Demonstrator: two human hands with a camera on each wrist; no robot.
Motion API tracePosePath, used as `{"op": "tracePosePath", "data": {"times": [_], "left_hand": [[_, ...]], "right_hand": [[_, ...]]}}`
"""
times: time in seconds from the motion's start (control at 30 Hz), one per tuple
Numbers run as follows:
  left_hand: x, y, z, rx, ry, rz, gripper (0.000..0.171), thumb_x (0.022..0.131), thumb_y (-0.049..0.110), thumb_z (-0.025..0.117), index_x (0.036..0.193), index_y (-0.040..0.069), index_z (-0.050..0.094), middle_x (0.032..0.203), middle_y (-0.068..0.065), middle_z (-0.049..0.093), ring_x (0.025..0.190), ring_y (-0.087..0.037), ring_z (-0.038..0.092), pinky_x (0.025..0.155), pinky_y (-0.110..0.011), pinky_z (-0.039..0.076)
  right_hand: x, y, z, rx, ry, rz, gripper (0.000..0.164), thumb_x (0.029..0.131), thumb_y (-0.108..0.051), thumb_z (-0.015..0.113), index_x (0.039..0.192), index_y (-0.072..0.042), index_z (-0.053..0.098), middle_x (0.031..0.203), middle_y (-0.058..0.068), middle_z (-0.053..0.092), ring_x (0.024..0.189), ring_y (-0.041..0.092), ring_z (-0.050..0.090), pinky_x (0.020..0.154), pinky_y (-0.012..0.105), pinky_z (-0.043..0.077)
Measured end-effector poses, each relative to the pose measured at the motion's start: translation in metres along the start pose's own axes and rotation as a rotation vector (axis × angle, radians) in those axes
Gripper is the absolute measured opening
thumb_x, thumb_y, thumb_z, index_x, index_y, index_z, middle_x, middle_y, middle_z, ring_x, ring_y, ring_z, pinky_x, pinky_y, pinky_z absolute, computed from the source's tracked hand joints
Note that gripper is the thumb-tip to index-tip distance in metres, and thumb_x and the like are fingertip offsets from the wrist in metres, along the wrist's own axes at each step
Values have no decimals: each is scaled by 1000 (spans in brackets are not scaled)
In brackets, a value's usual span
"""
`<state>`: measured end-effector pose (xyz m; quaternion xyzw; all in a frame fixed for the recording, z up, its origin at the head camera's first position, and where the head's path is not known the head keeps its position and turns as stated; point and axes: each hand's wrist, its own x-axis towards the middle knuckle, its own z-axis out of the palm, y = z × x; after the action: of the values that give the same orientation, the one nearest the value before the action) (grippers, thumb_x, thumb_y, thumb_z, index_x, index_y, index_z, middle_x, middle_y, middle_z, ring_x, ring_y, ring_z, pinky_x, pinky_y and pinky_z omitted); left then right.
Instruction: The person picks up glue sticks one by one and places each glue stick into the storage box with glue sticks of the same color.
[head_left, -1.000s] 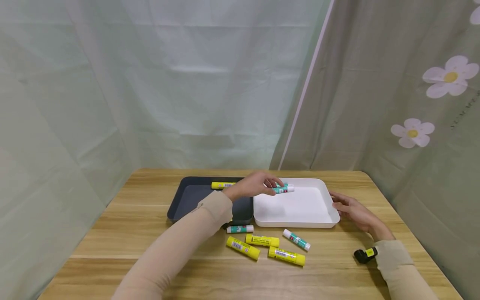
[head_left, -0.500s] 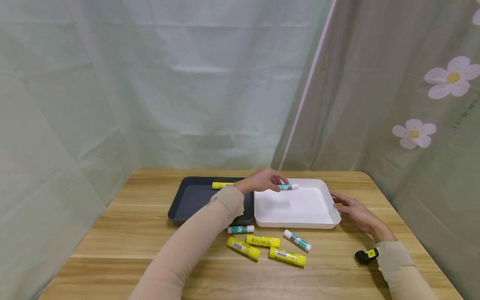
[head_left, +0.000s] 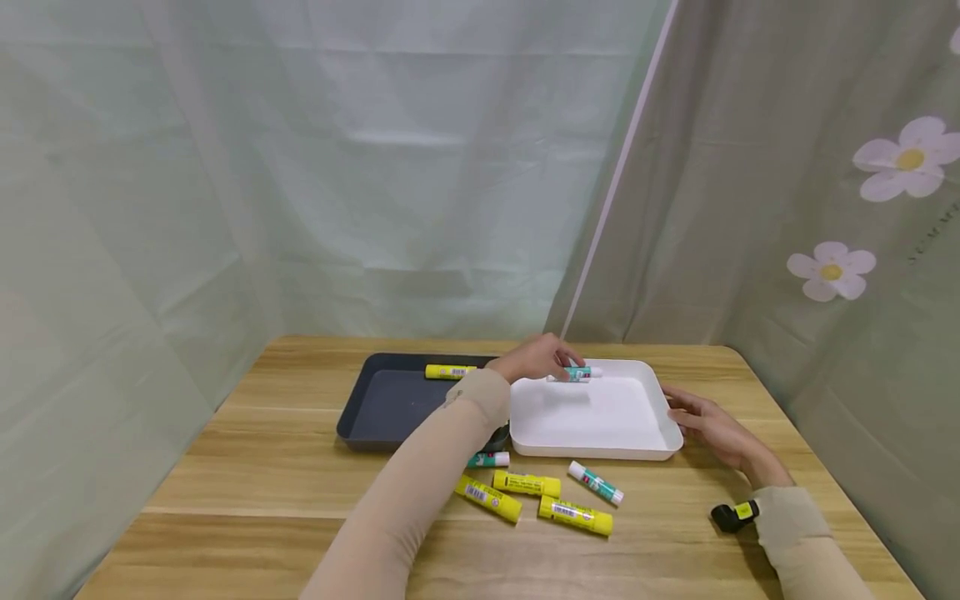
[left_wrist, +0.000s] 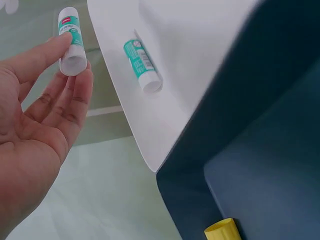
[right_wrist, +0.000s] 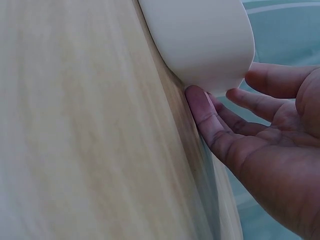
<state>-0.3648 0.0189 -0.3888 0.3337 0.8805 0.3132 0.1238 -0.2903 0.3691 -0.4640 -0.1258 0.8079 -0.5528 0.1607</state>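
My left hand (head_left: 542, 357) is over the back of the white tray (head_left: 600, 421), pinching a teal-and-white glue stick (left_wrist: 70, 42) between thumb and fingers. Another teal glue stick (left_wrist: 141, 65) lies inside that tray, by its back wall, mostly covered by the held one in the head view. At the white tray's right end, my right hand (head_left: 712, 429) touches the outer wall with its fingertips (right_wrist: 200, 102), the fingers extended and loosely bent. A yellow glue stick (head_left: 450, 372) lies at the back of the dark tray (head_left: 382, 443), which stands against the white tray's left side.
In front of the trays lie several yellow glue sticks (head_left: 576, 515) and two teal ones, one angled at right (head_left: 596, 482) and one partly behind the left sleeve (head_left: 420, 492). A fabric curtain (head_left: 420, 208) hangs behind the wooden table (head_left: 247, 467).
My left hand has shifted to the right and slightly back above the white tray with the glue stick. My right hand stays at the tray's end.
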Motion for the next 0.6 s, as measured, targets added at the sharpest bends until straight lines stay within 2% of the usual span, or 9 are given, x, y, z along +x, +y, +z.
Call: {"op": "tracePosePath", "data": {"times": [0.3,0.53,0.6], "left_hand": [[9,-4,0,-45,38,-22,29,94,0,75,121,9,78,116,-9,74,107,-21,65,86,-29,55],[11,-7,6,-44,48,-87,28,94,1,75,120,11,79,114,-7,74,104,-19,64,90,-32,55],[11,-7,9,-33,44,-106,28,94,1,75,120,11,79,115,-8,74,104,-19,64,91,-33,55]], "right_hand": [[-3,0,0,14,3,5,69,110,-18,52,163,6,16,163,38,19,116,3,53,92,20,50],[-2,1,1,22,-2,2,69,110,-18,53,163,7,16,164,36,17,116,3,54,92,22,51],[-2,2,2,16,2,8,69,109,-19,53,163,6,17,164,36,18,120,8,53,93,21,50]]}}
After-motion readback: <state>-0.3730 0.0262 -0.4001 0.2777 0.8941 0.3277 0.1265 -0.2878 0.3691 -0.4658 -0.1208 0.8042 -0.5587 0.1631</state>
